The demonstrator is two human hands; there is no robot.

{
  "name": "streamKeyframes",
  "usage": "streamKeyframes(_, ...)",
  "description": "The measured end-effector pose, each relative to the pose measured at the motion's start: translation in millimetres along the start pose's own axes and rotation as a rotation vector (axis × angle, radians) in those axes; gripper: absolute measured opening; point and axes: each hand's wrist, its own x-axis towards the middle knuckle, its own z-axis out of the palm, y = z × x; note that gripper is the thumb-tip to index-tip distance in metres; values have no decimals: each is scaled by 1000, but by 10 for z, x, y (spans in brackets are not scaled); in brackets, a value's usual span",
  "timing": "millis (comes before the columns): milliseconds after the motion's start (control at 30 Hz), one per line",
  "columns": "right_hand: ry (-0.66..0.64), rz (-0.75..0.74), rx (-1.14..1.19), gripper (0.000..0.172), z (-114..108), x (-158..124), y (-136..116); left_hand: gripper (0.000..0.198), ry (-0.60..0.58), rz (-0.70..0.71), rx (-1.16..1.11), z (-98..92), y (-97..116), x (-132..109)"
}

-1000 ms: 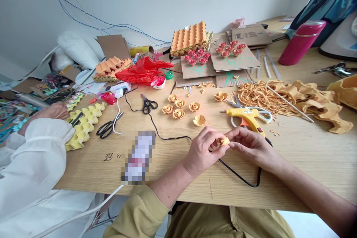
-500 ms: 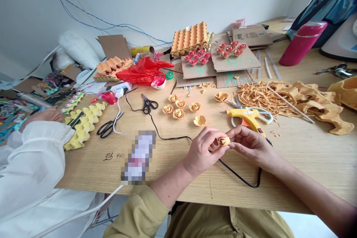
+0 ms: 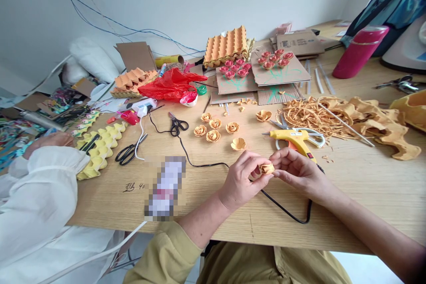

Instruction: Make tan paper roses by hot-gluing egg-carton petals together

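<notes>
A small orange flower [image 3: 266,168], shaped from egg-carton pulp, is pinched between the fingers of my left hand [image 3: 244,177]. My right hand [image 3: 296,171] grips its other side with thumb and fingertips. Just beyond my hands lies a yellow glue gun [image 3: 293,138], its black cord [image 3: 282,209] looping under my wrists. An open petal cup [image 3: 238,143] sits ahead of my left hand. Several finished-looking orange flowers [image 3: 213,136] are grouped to its left, and another flower [image 3: 263,116] lies farther back.
Shredded orange pulp [image 3: 309,115] and cut carton pieces [image 3: 382,120] spread at the right, near a pink bottle [image 3: 361,53]. Red flowers [image 3: 276,58] stand on cardboard. Black scissors [image 3: 179,125] and a blurred phone [image 3: 165,188] lie left. A co-worker's white sleeve [image 3: 43,182] reaches in beside a yellow egg tray [image 3: 103,146].
Almost nothing differs. Both hands stay on the orange flower, which has turned very slightly between the fingers.
</notes>
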Motion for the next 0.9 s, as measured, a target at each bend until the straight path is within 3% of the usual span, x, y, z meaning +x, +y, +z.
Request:
streamKeyframes(600,-1,50,-49,34,6,-1,-1,9,-33,-1,-9,-10,11,12)
streamKeyframes(900,-18,23,-26,30,-1,1,8,9,-36,8,36,-6,0,-2)
